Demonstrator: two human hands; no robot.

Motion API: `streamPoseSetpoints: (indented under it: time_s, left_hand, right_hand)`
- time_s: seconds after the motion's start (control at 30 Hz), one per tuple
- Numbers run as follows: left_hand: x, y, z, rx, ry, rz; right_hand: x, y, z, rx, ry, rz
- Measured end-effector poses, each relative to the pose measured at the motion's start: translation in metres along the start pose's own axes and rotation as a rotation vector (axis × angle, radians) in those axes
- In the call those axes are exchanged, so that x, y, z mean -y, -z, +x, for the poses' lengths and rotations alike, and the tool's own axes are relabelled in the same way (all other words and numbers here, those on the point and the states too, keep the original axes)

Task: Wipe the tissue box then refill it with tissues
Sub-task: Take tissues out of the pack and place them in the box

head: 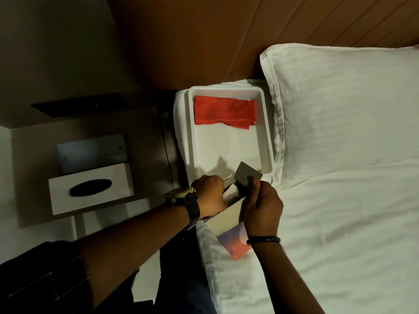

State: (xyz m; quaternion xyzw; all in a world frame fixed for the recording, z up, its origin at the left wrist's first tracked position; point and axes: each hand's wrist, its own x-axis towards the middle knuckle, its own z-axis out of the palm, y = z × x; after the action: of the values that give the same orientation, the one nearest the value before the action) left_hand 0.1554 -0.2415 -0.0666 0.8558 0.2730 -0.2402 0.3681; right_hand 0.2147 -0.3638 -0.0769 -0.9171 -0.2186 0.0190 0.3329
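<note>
A white tissue box [90, 189] with a dark oval slot stands on the bedside table at the left, its lid panel [91, 152] raised behind it. On the bed edge lies a cardboard tissue pack [229, 227] with a pink and purple face. My left hand [209, 196] reaches into its open end, fingers closed around the white tissues [232, 191] inside. My right hand [263, 207] grips the pack's side and holds back its grey end flap [247, 173]. A folded red cloth [224, 112] rests in a white tray [268, 137] just beyond.
The tray sits on the white bed sheet [340, 211] beside a white pillow [351, 105]. A brown padded headboard [226, 30] runs along the top. A dark bag [40, 279] is at the lower left, near my legs.
</note>
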Motion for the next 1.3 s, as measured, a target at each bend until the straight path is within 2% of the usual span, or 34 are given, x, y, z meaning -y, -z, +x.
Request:
streamPoseSetpoints:
  time_s: [0.1, 0.23, 0.43, 0.63, 0.7, 0.8, 0.9, 1.0, 1.13, 1.3]
  left_hand:
    - [0.004, -0.005, 0.004, 0.027, -0.021, 0.100]
    - [0.015, -0.012, 0.004, -0.047, -0.153, 0.178]
    - [0.032, -0.015, -0.008, -0.209, -0.262, -0.015]
    - [0.038, -0.009, -0.020, -0.323, -0.157, -0.111]
    - [0.039, -0.007, -0.021, -0.300, -0.129, -0.154]
    - [0.039, -0.004, -0.016, -0.121, -0.105, -0.282]
    - [0.036, -0.006, -0.011, 0.013, -0.096, -0.281]
    - [0.037, -0.001, -0.010, -0.014, -0.074, -0.291]
    - [0.045, 0.020, -0.013, 0.016, 0.070, -0.661]
    - [0.059, 0.025, -0.020, 0.071, 0.213, -0.782]
  right_hand:
    - [0.001, -0.003, -0.003, 0.016, -0.016, 0.025]
    - [-0.001, -0.006, -0.005, 0.010, -0.023, 0.011]
    - [-0.005, -0.005, -0.004, 0.003, -0.015, -0.023]
    - [-0.005, -0.005, -0.007, 0.022, -0.003, -0.027]
    - [-0.005, -0.005, -0.007, 0.021, 0.005, -0.027]
    - [-0.004, -0.009, -0.007, 0.022, 0.021, -0.008]
    - [-0.004, -0.013, -0.007, 0.029, 0.029, 0.004]
    - [-0.008, -0.014, -0.005, 0.021, 0.041, -0.005]
    - [-0.015, -0.015, -0.002, 0.035, 0.026, -0.007]
    - [-0.009, -0.019, -0.004, 0.153, -0.023, 0.049]
